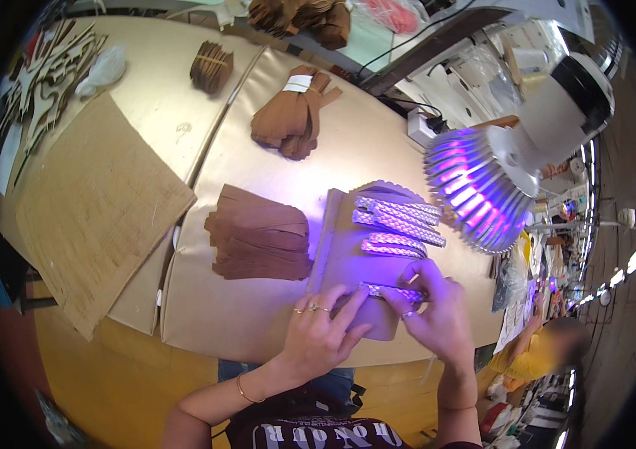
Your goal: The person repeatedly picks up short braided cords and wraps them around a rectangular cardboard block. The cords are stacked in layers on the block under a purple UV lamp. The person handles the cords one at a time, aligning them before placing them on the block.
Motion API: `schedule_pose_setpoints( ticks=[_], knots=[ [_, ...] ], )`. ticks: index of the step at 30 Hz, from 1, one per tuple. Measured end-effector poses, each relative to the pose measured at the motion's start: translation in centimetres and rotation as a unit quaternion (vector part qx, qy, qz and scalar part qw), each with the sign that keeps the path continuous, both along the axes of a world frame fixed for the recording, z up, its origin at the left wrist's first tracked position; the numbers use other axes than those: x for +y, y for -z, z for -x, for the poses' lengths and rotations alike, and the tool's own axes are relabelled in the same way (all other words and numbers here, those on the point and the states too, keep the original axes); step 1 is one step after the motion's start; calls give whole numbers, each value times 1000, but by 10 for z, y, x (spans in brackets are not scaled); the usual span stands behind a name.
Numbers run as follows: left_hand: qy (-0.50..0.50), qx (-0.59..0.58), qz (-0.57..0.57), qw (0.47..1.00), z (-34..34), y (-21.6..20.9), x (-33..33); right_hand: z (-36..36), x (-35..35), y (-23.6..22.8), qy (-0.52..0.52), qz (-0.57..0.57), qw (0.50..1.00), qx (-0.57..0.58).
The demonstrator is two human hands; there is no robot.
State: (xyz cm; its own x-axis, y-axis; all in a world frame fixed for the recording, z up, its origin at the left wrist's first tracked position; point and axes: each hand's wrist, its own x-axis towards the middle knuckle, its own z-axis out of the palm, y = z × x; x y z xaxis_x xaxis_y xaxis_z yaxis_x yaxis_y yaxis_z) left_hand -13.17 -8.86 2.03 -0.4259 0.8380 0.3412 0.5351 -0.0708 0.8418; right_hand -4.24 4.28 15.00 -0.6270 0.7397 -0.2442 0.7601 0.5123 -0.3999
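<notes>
Braided cord piece (386, 290), pale and shiny under violet light, lies in the head view, the only view, on the lower part of a flat brown board (344, 258), just in front of the person. The right hand (441, 314) pinches its right end between thumb and fingers; the left hand (318, 329) is not clenched, its thumb apart from the fingers and a fingertip at the cord's left end, though whether that tip presses or merely touches I cannot tell. As far as the layout shows, the handling seems partway through: farther up the same board lie more braided cords (400, 213), side by side, which look already placed, while the one at the fingers looks unfinished. Whether any are fixed to the board cannot be made out. Left of the board, a fanned pile of brown strips (262, 236) looks untouched, and beyond it a bundle of strips (288, 120) wrapped with a white band and a small banded stack (212, 66) both remain tied. For containers, there are plastic bags only: a crumpled translucent one (105, 69) at the far left, contents unclear, and a clear one (396, 15) at the top, showing something pinkish-red inside. A finned lamp (475, 191) hangs near the board's right side.
</notes>
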Motion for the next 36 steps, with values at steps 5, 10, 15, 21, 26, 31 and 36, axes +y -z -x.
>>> schedule_pose_setpoints(
  ticks=[5, 10, 15, 21, 26, 31, 36],
  knots=[
    [4, 14, 15, 1000, 3, -5, 0, -24, 13, -9, 61, 13, 997, -39],
    [6, 31, 20, 999, 4, -9, 2, -45, 17, 12, 84, 23, 996, 28],
    [4, 40, 34, 999, 3, -11, 1, -50, 19, 26, 105, 66, 990, 61],
    [11, 64, 61, 996, 7, -24, 0, -52, 15, 31, 103, 54, 991, 71],
    [-2, 130, 8, 992, 0, -41, -2, -40, 11, 28, 73, 21, 991, 109],
    [106, 90, 81, 987, -11, -42, 6, -34, 12, 31, 64, 7, 983, 173],
    [80, 132, 91, 984, -18, -43, 9, -71, 20, 22, 125, 78, 973, 179]
  ],
)
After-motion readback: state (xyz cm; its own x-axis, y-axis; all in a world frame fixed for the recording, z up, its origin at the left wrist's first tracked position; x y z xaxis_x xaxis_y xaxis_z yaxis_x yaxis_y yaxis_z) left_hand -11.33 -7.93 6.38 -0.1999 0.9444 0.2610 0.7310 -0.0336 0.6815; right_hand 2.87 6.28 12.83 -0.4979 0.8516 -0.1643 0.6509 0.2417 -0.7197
